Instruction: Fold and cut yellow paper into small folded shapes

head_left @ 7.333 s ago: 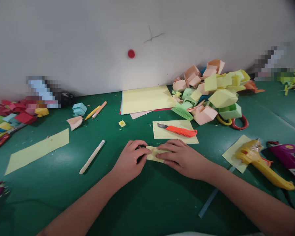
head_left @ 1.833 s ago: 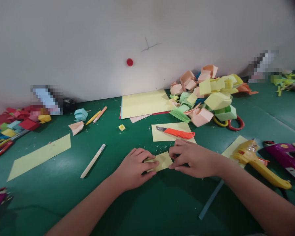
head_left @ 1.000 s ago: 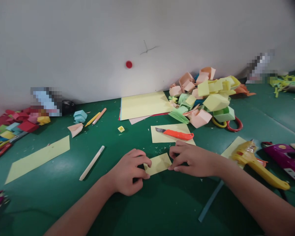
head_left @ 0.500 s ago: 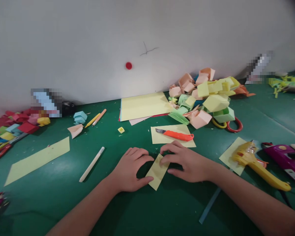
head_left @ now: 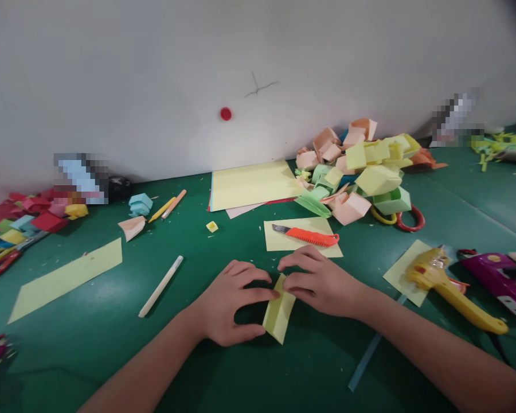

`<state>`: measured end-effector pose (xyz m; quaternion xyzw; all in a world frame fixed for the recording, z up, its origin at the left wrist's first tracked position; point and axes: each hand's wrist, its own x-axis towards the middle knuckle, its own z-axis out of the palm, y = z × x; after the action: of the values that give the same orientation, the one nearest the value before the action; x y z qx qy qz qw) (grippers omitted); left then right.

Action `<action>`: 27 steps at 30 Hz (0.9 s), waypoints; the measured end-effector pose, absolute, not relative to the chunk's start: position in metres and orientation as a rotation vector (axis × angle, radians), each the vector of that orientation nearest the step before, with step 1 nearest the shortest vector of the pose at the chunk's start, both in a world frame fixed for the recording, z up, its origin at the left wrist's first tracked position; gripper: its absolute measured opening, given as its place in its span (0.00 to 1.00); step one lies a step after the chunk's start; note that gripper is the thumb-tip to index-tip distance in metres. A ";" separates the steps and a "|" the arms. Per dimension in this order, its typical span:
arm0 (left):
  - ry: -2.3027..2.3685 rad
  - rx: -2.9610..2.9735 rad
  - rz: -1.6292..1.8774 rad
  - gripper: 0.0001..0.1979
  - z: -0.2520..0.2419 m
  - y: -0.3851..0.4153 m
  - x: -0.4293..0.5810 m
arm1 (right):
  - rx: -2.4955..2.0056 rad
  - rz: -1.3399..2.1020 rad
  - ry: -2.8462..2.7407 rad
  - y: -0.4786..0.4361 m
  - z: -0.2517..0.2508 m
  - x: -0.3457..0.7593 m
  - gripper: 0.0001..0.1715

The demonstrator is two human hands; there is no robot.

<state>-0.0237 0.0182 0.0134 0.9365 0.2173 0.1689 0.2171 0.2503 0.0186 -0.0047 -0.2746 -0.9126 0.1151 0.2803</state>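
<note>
A small piece of yellow paper (head_left: 279,315) lies on the green table in front of me, creased lengthwise with its long sides raised. My left hand (head_left: 230,304) holds its left side, thumb at the near corner and index finger farther up. At the far right end, my right hand (head_left: 322,281) has its fingertips pinched on the paper's edge. Just beyond the hands, an orange utility knife (head_left: 312,236) with its blade out rests on a yellow sheet (head_left: 275,241).
Folded paper boxes (head_left: 378,178) are heaped at the back right, beside a stack of coloured sheets (head_left: 249,186). A yellow glue gun (head_left: 456,289) and purple stapler (head_left: 499,281) sit right. Left lie a whitish stick (head_left: 161,287), a long paper strip (head_left: 69,278) and scissors (head_left: 4,267).
The yellow paper has gone from nearly flat to folded up along its long sides, and turned slightly more upright in view. My left index finger has stretched onto its edge.
</note>
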 end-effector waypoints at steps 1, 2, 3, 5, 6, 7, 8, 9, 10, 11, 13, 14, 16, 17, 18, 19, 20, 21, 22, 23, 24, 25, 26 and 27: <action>0.600 2.610 0.448 0.25 0.013 0.018 -0.023 | -0.707 0.313 -2.421 0.019 -0.004 0.250 0.08; 0.603 2.628 0.430 0.28 0.013 0.018 -0.023 | -0.685 0.317 -2.396 0.019 -0.004 0.250 0.08; 0.613 2.649 0.416 0.31 0.012 0.017 -0.023 | -0.675 0.322 -2.370 0.019 -0.003 0.251 0.08; 0.661 2.700 0.410 0.35 0.010 0.017 -0.022 | -0.672 0.339 -2.314 0.019 -0.003 0.251 0.08; 0.693 2.727 0.423 0.35 0.009 0.016 -0.022 | -0.669 0.363 -2.284 0.019 -0.003 0.251 0.08; 0.726 2.751 0.445 0.33 0.008 0.016 -0.023 | -0.659 0.401 -2.256 0.020 -0.003 0.252 0.08; 0.756 2.767 0.469 0.29 0.007 0.015 -0.023 | -0.644 0.449 -2.228 0.021 -0.003 0.252 0.08; 0.779 2.773 0.496 0.27 0.006 0.015 -0.023 | -0.629 0.503 -2.203 0.021 -0.004 0.253 0.08; 0.791 2.771 0.518 0.25 0.006 0.015 -0.023 | -0.618 0.550 -2.182 0.022 -0.005 0.254 0.08; 0.798 2.763 0.531 0.24 0.005 0.015 -0.023 | -0.612 0.590 -2.166 0.023 -0.005 0.255 0.08; 0.811 2.741 0.529 0.24 0.005 0.015 -0.024 | -0.619 0.645 -2.144 0.024 -0.006 0.256 0.08; 0.821 2.731 0.527 0.25 0.006 0.016 -0.024 | -0.627 0.662 -2.135 0.024 -0.005 0.257 0.08; 0.845 2.720 0.535 0.26 0.006 0.017 -0.024 | -0.643 0.677 -2.117 0.025 -0.003 0.258 0.07; 0.852 2.720 0.549 0.25 0.007 0.018 -0.024 | -0.649 0.675 -2.106 0.025 -0.002 0.258 0.07; 0.849 2.724 0.570 0.24 0.007 0.018 -0.024 | -0.654 0.669 -2.096 0.026 0.000 0.258 0.07; 0.836 2.732 0.597 0.21 0.007 0.019 -0.024 | -0.654 0.662 -2.087 0.026 0.001 0.258 0.07; 0.814 2.744 0.628 0.19 0.007 0.019 -0.024 | -0.653 0.656 -2.083 0.026 0.002 0.258 0.07; 0.790 2.758 0.658 0.16 0.007 0.020 -0.024 | -0.651 0.651 -2.083 0.026 0.002 0.259 0.07; 0.770 2.773 0.688 0.15 0.006 0.020 -0.024 | -0.649 0.648 -2.088 0.027 0.002 0.259 0.07; 0.755 2.790 0.715 0.13 0.006 0.020 -0.024 | -0.651 0.645 -2.099 0.027 0.002 0.259 0.08; 0.743 2.806 0.737 0.12 0.006 0.020 -0.024 | -0.651 0.640 -2.113 0.027 0.000 0.259 0.08; 0.733 2.821 0.751 0.11 0.006 0.020 -0.024 | -0.654 0.634 -2.131 0.027 -0.001 0.259 0.08; 0.723 2.835 0.768 0.10 0.006 0.020 -0.024 | -0.657 0.624 -2.152 0.027 -0.003 0.259 0.09; 0.706 2.847 0.788 0.10 0.006 0.020 -0.024 | -0.657 0.609 -2.175 0.027 -0.005 0.259 0.09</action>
<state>-0.0235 0.0197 0.0059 0.9361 0.2322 0.2590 0.0521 0.2587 0.0267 -0.0046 -0.2579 -0.8535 0.2390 0.3847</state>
